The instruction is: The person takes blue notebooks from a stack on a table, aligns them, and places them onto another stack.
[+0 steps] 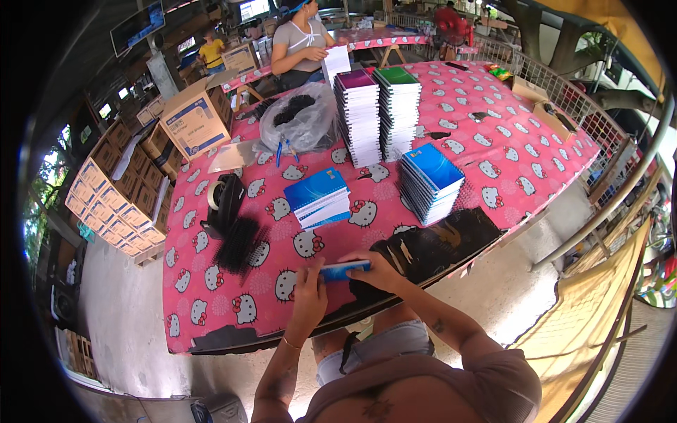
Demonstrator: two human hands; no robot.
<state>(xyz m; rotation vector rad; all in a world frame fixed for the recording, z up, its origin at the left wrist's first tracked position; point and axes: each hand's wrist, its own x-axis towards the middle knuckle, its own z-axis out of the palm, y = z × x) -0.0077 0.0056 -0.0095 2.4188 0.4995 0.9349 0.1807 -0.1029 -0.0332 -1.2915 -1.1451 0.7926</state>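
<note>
Booklet (345, 270), thin and blue, spans your two hands just over the near edge of the surface (233, 282), tilted so that mostly a narrow strip shows. Your left hand (309, 287) has its fingers closed on the left end; your right hand (379, 272) pinches the right end. Whether the lower edge touches the surface, you cannot tell from this view. The step in hand looks like gripping and lining up the pages; the next move seems to call for even pressure from both hands, keeping the leaves flush.

Farther off, a loose pile (321, 201) of blue-covered paper sits unevenly, smooth on top. To its right, blue notebooks (431, 180) show dark coiled edges, and beyond stand a tall purple-topped stack (358, 120) and a green-topped stack (399, 116). On the left, black coils (240, 245) make a bristly, springy-looking heap near a tape dispenser (226, 201); more dark coils fill a crinkled clear bag (321, 127). Slim blue-handled pliers (286, 151) rest beside the bag. Near your right forearm, the pink cat-printed covering gives way to a dark, ragged patch (458, 243).
</note>
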